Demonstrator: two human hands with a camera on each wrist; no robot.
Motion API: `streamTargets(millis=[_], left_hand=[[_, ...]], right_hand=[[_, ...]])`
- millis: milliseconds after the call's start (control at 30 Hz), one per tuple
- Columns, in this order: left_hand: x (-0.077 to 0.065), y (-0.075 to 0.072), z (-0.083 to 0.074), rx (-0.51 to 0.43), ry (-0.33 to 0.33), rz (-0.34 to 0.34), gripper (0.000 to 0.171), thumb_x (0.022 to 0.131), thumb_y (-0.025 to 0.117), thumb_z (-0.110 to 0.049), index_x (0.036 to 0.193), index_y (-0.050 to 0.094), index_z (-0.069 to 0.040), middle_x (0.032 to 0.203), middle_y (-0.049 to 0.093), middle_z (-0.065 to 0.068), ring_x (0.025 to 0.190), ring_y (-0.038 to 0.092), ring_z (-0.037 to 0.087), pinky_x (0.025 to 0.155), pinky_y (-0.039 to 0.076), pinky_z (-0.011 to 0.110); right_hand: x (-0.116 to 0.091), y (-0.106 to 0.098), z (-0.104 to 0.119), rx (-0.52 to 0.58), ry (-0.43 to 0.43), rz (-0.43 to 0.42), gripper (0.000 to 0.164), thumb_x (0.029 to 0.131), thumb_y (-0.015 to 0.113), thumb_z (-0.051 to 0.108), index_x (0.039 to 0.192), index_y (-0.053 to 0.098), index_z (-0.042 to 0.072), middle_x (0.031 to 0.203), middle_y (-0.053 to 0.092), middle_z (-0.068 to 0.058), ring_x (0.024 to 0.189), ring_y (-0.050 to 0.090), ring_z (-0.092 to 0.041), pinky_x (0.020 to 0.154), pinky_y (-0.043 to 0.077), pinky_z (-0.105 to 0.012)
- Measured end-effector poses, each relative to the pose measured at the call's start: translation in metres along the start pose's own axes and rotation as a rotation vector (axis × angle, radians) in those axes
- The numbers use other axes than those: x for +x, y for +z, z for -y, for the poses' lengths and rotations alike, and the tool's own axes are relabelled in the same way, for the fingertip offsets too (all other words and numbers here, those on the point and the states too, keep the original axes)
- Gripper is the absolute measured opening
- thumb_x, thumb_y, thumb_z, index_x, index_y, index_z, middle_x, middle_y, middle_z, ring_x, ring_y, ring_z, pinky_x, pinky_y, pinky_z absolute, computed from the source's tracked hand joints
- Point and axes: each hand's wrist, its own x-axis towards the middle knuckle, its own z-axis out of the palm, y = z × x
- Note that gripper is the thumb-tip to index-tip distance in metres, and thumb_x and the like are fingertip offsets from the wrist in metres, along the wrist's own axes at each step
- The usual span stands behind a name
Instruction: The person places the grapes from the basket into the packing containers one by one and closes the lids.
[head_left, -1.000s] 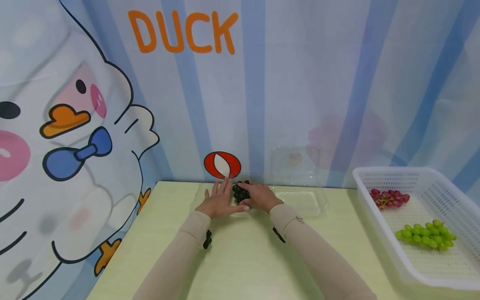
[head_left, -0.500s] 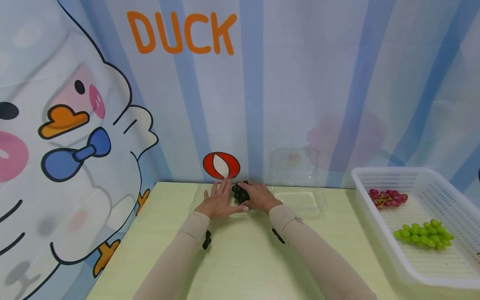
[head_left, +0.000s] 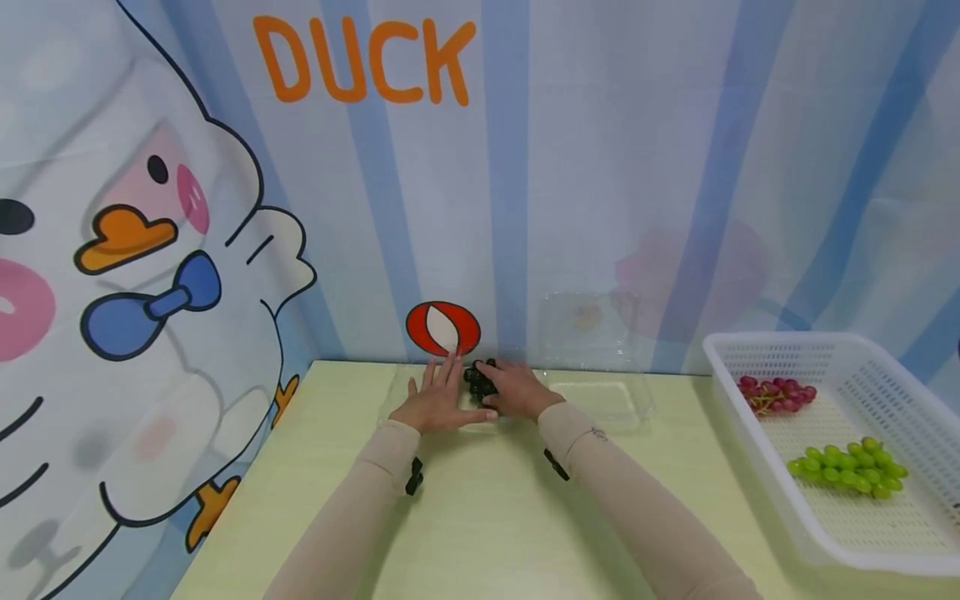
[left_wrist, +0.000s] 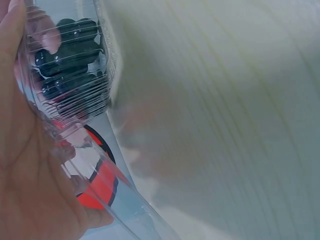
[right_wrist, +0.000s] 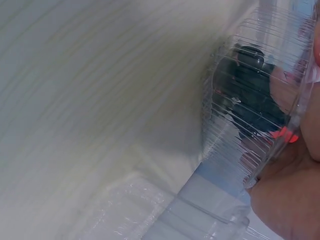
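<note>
A bunch of black grapes [head_left: 478, 382] sits in a clear ribbed plastic box [left_wrist: 82, 102] at the back of the table. My right hand [head_left: 521, 390] holds the bunch from the right, index finger over its top and thumb at its near side. My left hand [head_left: 435, 404] lies at the box's left, fingers straight and spread, thumb stretched across the front. Through the ribbed wall the left wrist view shows dark grapes [left_wrist: 75, 55] with a fingertip beside them. In the right wrist view the hand [right_wrist: 285, 195] comes over the side of the box.
Right of the hands stands another clear box [head_left: 607, 404], its lid [head_left: 585, 325] raised against the curtain. A white basket [head_left: 810, 533] at the right holds red grapes [head_left: 776, 395] and green grapes [head_left: 851, 468]. The duck-print curtain [head_left: 592, 167] borders the table's back edge.
Very little differs. My right fingers shift slightly over the black grapes, while the left hand stays in place.
</note>
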Motion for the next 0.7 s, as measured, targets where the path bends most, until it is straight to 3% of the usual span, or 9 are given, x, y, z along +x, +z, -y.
streamTargets(millis=[233,700], left_hand=[[0.0018,-0.0017,0.0003,-0.001,-0.006,0.015,0.125,0.079,0.051,-0.089,0.165,0.003,-0.012,0.172,-0.006,0.006,0.156,-0.003,0.042,0.113,0.012,0.077],[-0.0013,-0.0005,-0.0002,-0.011,-0.009,0.012,0.123,0.080,0.055,-0.085,0.165,0.007,-0.010,0.172,-0.004,0.006,0.156,-0.002,0.043,0.114,0.011,0.077]], right_hand=[[0.0002,-0.0035,-0.0002,-0.014,0.009,0.044,0.070,0.103,0.061,0.027,0.163,0.026,0.016,0.165,0.026,-0.021,0.154,0.018,-0.040,0.124,0.015,-0.055],[0.0018,0.0035,0.0013,-0.127,0.041,-0.011,0.073,0.098,0.066,0.034,0.161,0.033,0.017,0.161,0.037,-0.016,0.153,0.024,-0.038,0.124,0.021,-0.052]])
